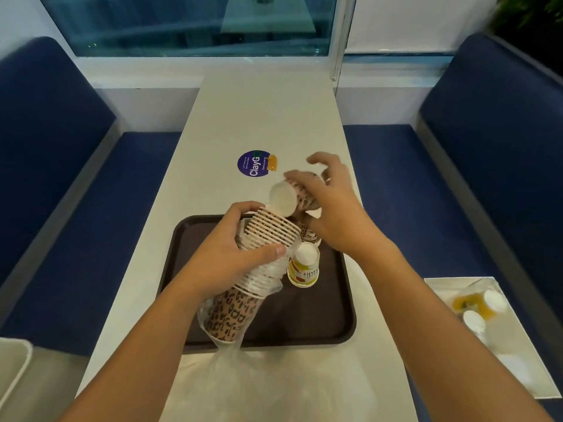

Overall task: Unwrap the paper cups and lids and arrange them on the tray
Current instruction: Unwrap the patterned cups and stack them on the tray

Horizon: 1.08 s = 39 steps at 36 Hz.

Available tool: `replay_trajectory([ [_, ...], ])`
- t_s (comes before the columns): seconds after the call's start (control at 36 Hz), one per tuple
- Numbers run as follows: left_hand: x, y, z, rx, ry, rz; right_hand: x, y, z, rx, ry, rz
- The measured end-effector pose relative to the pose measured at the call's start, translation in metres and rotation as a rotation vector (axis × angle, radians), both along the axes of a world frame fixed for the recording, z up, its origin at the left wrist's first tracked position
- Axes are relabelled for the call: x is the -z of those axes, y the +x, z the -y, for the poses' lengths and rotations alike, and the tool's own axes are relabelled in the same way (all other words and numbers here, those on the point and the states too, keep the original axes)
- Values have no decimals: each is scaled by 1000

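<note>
The task looks early on: the left hand [231,257] is clamped round the middle of a tall stack of paper cups [268,233] at the centre of the frame. The stack's lower end sits in clear plastic wrap [243,373] that trails to the bottom edge. Just above, the right hand [332,211] has its fingers curled round a single cup [288,197] at the stack's top — whether it is fully free I cannot tell. On the brown tray [344,303] two cups stand upside down — a yellow-printed cup [304,269] and a leopard-print cup [309,234]. Most cups remain stacked, and no lids are clearly visible.
</note>
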<state>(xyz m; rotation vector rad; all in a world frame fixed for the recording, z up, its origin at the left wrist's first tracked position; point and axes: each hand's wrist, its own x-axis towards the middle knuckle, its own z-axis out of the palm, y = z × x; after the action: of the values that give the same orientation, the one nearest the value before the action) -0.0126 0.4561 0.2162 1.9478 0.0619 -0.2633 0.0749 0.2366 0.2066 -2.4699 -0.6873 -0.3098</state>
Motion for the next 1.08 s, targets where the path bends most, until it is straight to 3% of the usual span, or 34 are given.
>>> replay_trajectory([
  [0.08, 6, 4, -1, -14, -4, -17, 14, 13, 13, 205, 175, -93],
  [0.19, 15, 7, -3, -40, -1, -29, 49, 21, 24, 283, 244, -350],
  [0.42, 29, 10, 0, -68, 26, -38, 116, 30, 21, 285, 136, -612],
  [0.58, 25, 10, -2, -74, 42, -29, 96, 23, 21, 289, 118, -579],
  [0.67, 20, 7, -3, -69, 43, -28, 62, 7, 13, 291, 280, -381],
  [0.75, 16, 3, -1, -65, 39, -22, 28, -12, -2, 150, 404, -307],
  [0.89, 8, -4, 3, -67, 28, 4, -12, -42, -19, -124, 334, -423],
  [1.08, -3, -15, 2, -39, 53, 27, -26, -46, -17, -73, 506, -530],
])
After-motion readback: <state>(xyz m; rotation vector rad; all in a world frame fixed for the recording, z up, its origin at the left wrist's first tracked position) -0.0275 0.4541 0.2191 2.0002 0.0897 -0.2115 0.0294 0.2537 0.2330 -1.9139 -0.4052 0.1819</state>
